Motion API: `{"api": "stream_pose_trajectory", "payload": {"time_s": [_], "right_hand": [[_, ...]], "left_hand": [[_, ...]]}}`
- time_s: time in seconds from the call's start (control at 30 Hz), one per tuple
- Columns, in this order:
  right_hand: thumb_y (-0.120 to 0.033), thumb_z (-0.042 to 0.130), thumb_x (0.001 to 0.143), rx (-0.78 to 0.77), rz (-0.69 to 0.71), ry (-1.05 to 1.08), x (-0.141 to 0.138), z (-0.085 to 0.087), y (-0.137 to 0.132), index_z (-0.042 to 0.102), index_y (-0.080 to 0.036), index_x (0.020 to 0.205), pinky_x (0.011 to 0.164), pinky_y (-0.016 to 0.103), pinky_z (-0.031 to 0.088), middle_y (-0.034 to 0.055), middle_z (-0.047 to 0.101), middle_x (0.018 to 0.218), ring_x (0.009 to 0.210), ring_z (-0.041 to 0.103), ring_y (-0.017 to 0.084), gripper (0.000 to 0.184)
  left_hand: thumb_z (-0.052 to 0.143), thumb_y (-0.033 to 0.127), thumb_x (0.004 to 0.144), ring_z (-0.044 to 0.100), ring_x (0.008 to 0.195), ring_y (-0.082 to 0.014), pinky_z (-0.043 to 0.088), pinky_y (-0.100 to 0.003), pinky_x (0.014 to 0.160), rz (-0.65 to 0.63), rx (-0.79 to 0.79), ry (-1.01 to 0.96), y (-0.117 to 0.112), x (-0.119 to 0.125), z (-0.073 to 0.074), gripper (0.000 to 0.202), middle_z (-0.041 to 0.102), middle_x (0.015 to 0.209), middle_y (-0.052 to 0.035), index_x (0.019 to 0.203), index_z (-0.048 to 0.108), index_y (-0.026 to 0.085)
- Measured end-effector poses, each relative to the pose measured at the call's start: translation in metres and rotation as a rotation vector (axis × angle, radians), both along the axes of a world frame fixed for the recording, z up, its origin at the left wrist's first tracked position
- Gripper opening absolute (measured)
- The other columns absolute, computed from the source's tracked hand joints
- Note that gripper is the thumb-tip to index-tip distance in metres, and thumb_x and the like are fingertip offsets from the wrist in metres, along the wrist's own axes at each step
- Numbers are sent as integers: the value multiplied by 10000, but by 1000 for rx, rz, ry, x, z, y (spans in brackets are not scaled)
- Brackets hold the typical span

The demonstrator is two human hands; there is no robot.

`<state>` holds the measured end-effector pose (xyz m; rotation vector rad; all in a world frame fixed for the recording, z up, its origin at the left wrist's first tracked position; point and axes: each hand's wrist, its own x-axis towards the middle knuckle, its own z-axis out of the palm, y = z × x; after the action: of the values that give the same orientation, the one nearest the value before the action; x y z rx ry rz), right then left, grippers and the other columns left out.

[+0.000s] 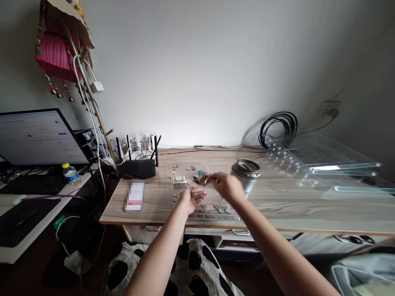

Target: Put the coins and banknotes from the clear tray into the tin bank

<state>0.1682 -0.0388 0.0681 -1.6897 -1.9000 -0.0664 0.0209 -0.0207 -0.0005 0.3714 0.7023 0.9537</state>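
My left hand (193,198) is cupped palm up over a clear tray (175,181) on the wooden desk, with a few coins (194,194) lying in its palm. My right hand (226,185) reaches left above the tray, fingers pinched on a crumpled banknote (202,176). Loose coins (219,209) are scattered over the tray, and a folded note (179,179) lies near its left side. A metal tin with a slotted lid (247,172) stands just right of my right hand.
A black router (138,167) and a white card (135,197) sit left of the tray. Clear acrylic trays (324,164) and coiled black cable (277,127) occupy the right. A monitor (37,137), keyboard and water bottle (70,173) stand on the lower desk at left.
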Motion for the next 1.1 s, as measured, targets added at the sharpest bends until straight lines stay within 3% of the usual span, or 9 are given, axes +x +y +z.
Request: {"api": "stream_pose_trajectory", "payload": {"time_s": [0.13,0.27,0.37,0.5,0.6,0.73,0.83,0.97,1.1], "right_hand": [[-329,519,694,33,-442,16,60,42,16,667,-187,794,544,298,336,111,614,758,679,515,206,229],[-211,562,635,-183,-459,-45,91,54,35,673,-155,725,560,336,351,141,591,766,711,516,246,153],[-287,561,664,-155,-456,-89,86,52,33,678,-149,747,575,348,357,149,590,799,765,515,274,199],[-374,390,800,86,-300,-129,32,23,4,642,-202,919,598,295,371,96,578,990,838,509,222,328],[-352,430,787,-59,193,-139,-26,-21,-21,625,-258,941,526,224,370,36,610,923,675,540,140,266],[-225,406,787,-70,280,-89,-53,-48,-29,643,-229,884,556,212,379,43,631,846,677,555,136,256],[-213,425,749,-2,127,20,-15,-22,-16,666,-228,837,575,225,393,40,650,801,656,557,145,257],[-335,485,688,55,-477,68,59,33,10,675,-219,864,546,286,391,81,644,794,687,556,215,284],[-318,546,598,-134,-512,-51,93,51,33,689,-238,795,541,288,382,78,635,803,725,553,231,256]], "left_hand": [[399,226,772,626,715,-200,469,-271,620,14,31,13,1,-1,-2,217,619,753,-139,877,507,70],[383,246,784,624,702,-187,456,-285,653,18,27,23,1,0,-1,239,621,755,-124,902,505,78],[365,273,798,619,711,-180,445,-288,667,17,37,36,1,-1,-2,262,618,776,-116,910,510,85],[292,379,830,607,760,-172,433,-285,698,22,43,49,0,-1,-1,384,608,855,-119,938,520,89],[257,497,817,592,815,-185,434,-295,725,-34,80,2,-3,-3,4,519,600,917,-125,1002,518,89],[259,587,776,574,883,-205,427,-317,770,-96,124,4,-9,-3,8,640,583,995,-141,1119,468,89],[305,547,785,545,966,-189,399,-325,828,-25,219,141,-11,0,3,567,555,1085,-121,1156,454,145],[417,324,786,547,946,-177,399,-347,832,199,593,645,-7,-2,2,316,593,1028,-85,1030,558,180],[471,134,732,500,980,-176,364,-353,886,322,1129,1295,18,-27,21,257,606,999,-75,934,624,177]]}}
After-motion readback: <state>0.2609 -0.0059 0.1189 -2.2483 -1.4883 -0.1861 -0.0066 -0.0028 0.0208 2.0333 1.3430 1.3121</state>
